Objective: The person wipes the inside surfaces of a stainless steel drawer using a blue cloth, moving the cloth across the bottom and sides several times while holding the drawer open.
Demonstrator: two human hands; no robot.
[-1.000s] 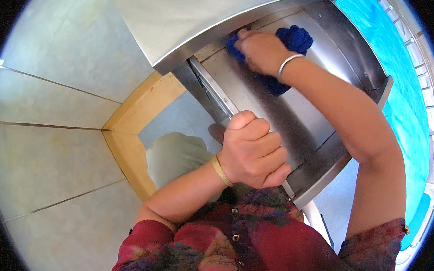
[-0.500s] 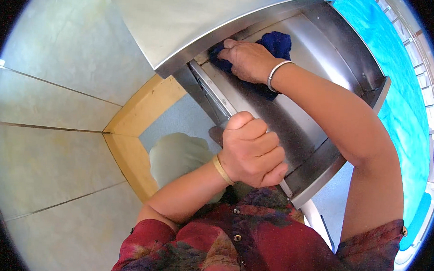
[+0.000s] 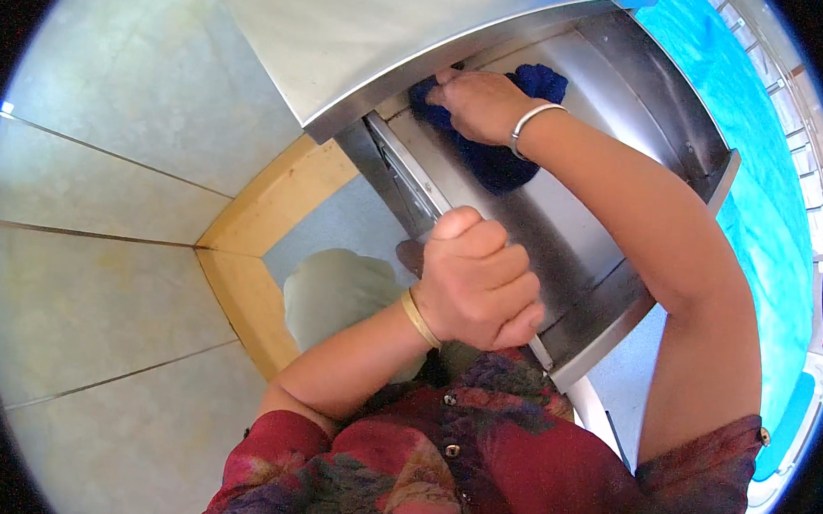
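A stainless-steel drawer (image 3: pixel 586 117) stands pulled out in front of me, beneath a metal top. Inside it, toward the far left corner, my right hand (image 3: pixel 483 104) presses a dark blue cloth (image 3: pixel 500 169) against the metal. The fingers are bent into the cloth, partly hidden beneath the metal top's edge, and folds spread out on both sides of the hand. My left hand (image 3: pixel 483 279) is closed in a fist around the drawer's left side wall, close to its front corner. The wall's rail (image 3: pixel 407 164) runs back from that hand.
The metal top (image 3: pixel 376 41) overhangs the back of the drawer. Large pale wall panels (image 3: pixel 108 185) rise at the left, with a yellowish ledge (image 3: pixel 284 194) at their base. A bright turquoise sheet (image 3: pixel 765 266) hangs along the right.
My right hand has slid slightly to the right with the cloth, and more of the cloth shows below the hand. My left hand keeps its hold on the drawer wall.
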